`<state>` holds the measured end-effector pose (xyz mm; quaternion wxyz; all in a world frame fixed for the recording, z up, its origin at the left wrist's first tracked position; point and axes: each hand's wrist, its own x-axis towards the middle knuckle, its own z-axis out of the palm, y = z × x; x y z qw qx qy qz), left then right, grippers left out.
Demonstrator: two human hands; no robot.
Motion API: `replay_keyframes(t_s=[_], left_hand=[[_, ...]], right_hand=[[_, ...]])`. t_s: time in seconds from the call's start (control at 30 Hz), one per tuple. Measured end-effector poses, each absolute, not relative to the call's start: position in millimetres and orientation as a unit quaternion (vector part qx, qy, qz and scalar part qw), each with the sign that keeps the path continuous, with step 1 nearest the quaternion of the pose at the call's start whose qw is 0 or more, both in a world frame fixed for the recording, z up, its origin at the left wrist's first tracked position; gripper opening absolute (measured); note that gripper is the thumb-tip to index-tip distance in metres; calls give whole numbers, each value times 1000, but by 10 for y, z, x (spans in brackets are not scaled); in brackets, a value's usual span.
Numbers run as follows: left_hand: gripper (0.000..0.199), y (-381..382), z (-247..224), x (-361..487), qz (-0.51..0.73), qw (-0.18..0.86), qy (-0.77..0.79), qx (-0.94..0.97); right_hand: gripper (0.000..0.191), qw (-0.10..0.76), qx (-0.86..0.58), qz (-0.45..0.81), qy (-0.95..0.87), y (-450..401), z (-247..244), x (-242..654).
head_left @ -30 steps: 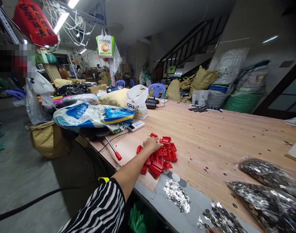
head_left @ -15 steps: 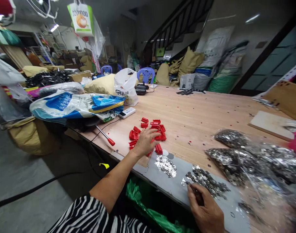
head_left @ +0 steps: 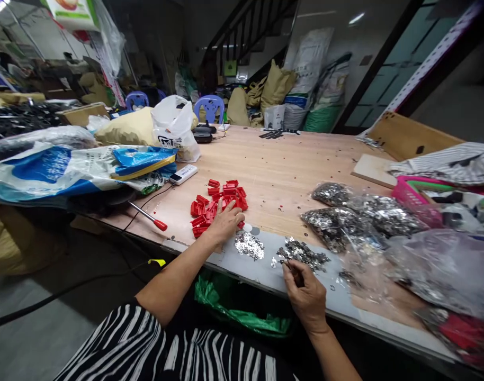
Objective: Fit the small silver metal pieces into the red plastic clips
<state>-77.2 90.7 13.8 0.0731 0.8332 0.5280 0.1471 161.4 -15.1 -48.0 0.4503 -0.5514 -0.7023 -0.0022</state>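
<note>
On the near side of a pile of small red plastic parts (head_left: 198, 208), my left hand (head_left: 225, 223) rests palm down. Its fingers are outstretched, slightly apart, and touch the red parts; a red bit shows beside the fingertips. My right hand (head_left: 307, 293) is closed around a thin tool with a dark handle (head_left: 296, 274). The tool's narrow tip points left, close to a small silver piece (head_left: 274, 262). Between my hands lies a heap of shiny flat metal pieces (head_left: 250, 245). Just beyond my right hand is a heap of darker metal clips (head_left: 305, 253).
Clear bags of metal pieces (head_left: 337, 227) lie on the right, near a pink basket (head_left: 414, 196). To the left are a red-tipped lever (head_left: 159, 225), a white device (head_left: 184, 174) and a blue-white sack (head_left: 51, 172). A green bag (head_left: 242, 312) hangs below the table edge (head_left: 261, 286).
The view has swung to the right. My left hand has drawn back from over the red parts to their near side, with its fingers lowered. My right hand keeps hold of the tool.
</note>
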Motion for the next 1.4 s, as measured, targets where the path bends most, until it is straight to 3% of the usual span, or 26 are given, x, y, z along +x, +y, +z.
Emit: replay_keyframes(t_s=[0.13,0.27,0.33,0.43,0.6,0.73,1.03,1.4], left_hand=[[19,774,259,-690,331,173,532,760],[27,513,307,-589,533,471,453,537],[33,348,292,-574,536,642,371,404],[40,113,252,-589,508,759,292,284],[43,-120,190,-602,494,782,272,266],[49,-208,137,-578,533,714,297,343],[37,-343,119,-548,548,600,340,474],[39,-450,144,-512,451,818,254,249]], right_hand=[[22,447,-565,45,-692,-158,-417,1604],[26,456,-568,102,-677,-192,-322,1584],[26,461,-573,128,-665,-227,-263,1563],[25,465,-574,168,-653,-288,-158,1519],[26,464,-563,225,-645,-366,54,1436],[25,446,-547,254,-661,-425,194,1357],[17,436,-525,227,-694,-492,239,1229],[16,445,-521,225,-693,-481,334,1223]])
